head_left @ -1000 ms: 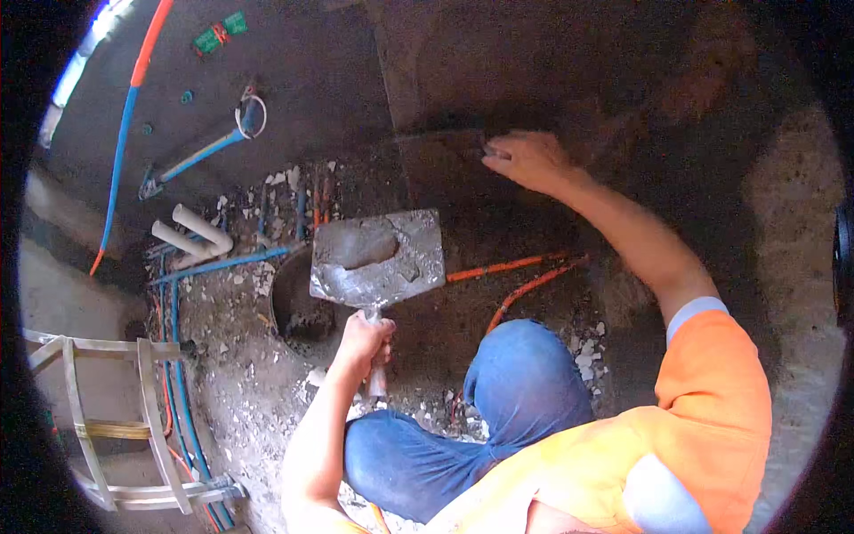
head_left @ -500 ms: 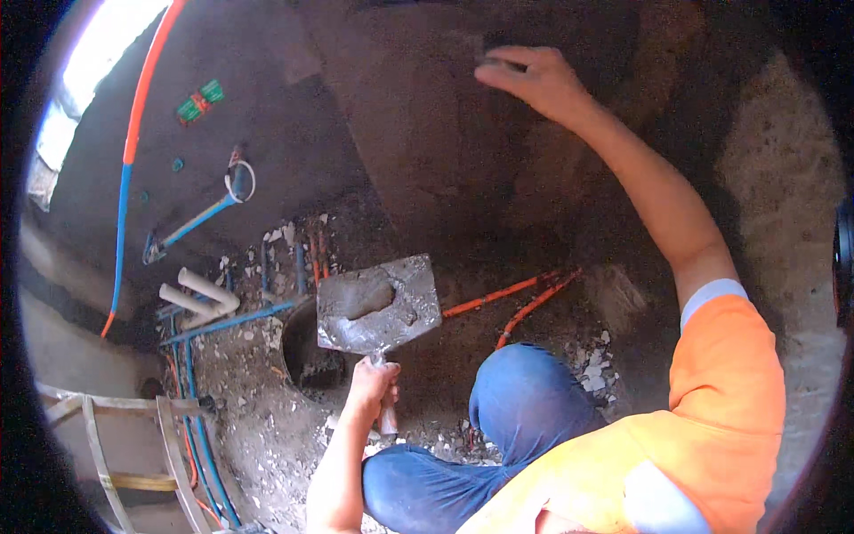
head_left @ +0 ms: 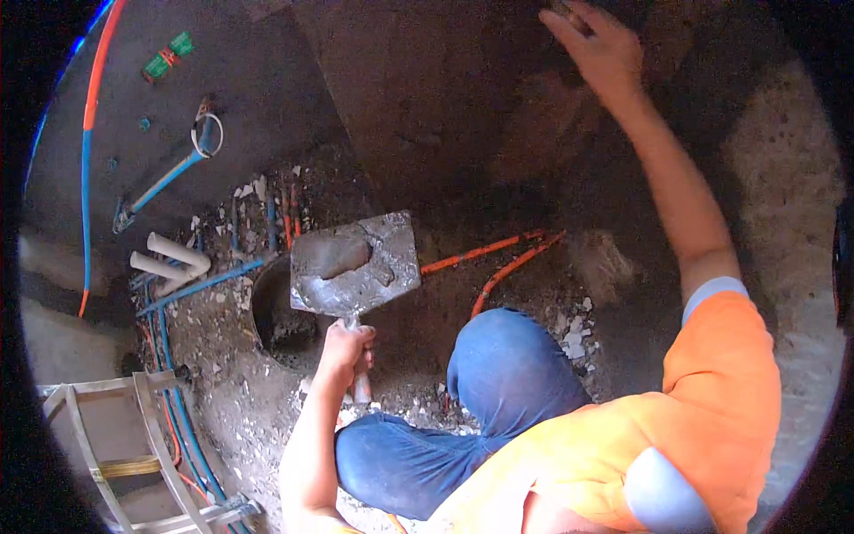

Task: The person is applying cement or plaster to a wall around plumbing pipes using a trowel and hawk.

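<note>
My left hand is wrapped round the handle of a plasterer's hawk, a flat rectangular plate smeared with grey mortar. A thick lump of wet mortar lies on its middle. The plate is above the rubble floor, in front of my knees. My right hand is stretched far up against the dark wall, near the top edge of the view. Its fingers are bent round something dark, too dim and too near the frame's edge to name.
Left of the hawk lie white pipe ends, blue pipes and a round hole. Orange conduits run behind my knee. A wooden ladder-like frame stands at lower left. An orange-and-blue hose hangs at far left.
My right hand has moved up and to the right along the wall. The view has shifted, so the hawk and my left hand appear slightly higher and further left; the grip is unchanged.
</note>
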A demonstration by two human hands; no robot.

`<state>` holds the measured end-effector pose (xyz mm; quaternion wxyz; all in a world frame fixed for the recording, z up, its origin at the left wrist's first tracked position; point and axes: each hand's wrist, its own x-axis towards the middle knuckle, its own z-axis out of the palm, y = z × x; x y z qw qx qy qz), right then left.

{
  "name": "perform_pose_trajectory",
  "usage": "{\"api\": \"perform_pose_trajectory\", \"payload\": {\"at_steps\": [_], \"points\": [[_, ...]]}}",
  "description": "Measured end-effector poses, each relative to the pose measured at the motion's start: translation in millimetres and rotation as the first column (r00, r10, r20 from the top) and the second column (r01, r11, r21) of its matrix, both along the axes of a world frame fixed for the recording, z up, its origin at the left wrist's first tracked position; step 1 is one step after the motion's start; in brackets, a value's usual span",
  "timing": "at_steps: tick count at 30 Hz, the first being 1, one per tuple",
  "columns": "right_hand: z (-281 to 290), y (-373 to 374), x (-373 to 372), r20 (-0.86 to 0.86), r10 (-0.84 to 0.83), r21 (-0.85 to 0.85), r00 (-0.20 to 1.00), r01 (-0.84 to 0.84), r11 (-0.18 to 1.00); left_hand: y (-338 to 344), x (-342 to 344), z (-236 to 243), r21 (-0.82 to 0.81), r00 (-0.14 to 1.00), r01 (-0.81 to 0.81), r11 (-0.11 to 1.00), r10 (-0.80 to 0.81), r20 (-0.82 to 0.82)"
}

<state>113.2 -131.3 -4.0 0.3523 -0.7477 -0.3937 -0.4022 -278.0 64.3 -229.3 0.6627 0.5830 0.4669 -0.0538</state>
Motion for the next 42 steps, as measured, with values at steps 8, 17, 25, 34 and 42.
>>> {"api": "perform_pose_trajectory", "payload": {"at_steps": [8,17,25,34,42], "points": [[-209.9,-3.0,-1.0,-0.089,0.05,-0.564,0.995,-0.091,0.821,-7.0,5.4,9.2,-0.003,1.0,-0.02,1.0,0.02,0.016],[-156.3,32.0,-0.3,-0.437,-0.017,-0.677,0.899,-0.317,0.664,-7.0,-1.4,7.4,-0.049,0.998,-0.038,0.998,0.04,0.046],[-51.5,29.7,1.0,-0.443,-0.048,-0.685,0.895,-0.303,0.663,-6.1,4.2,8.5,-0.024,1.0,-0.022,0.999,0.022,-0.005],[-78.5,13.9,-72.2,-0.344,0.18,-0.229,0.922,-0.268,0.936,-0.1,0.0,1.6,0.131,0.989,0.085,0.988,-0.1,0.112],[-163.8,116.8,-203.1,-0.81,0.441,-0.113,0.386,-0.841,0.529,15.5,-62.4,-20.9,-0.054,0.955,-0.239,0.97,0.245,0.168]]}}
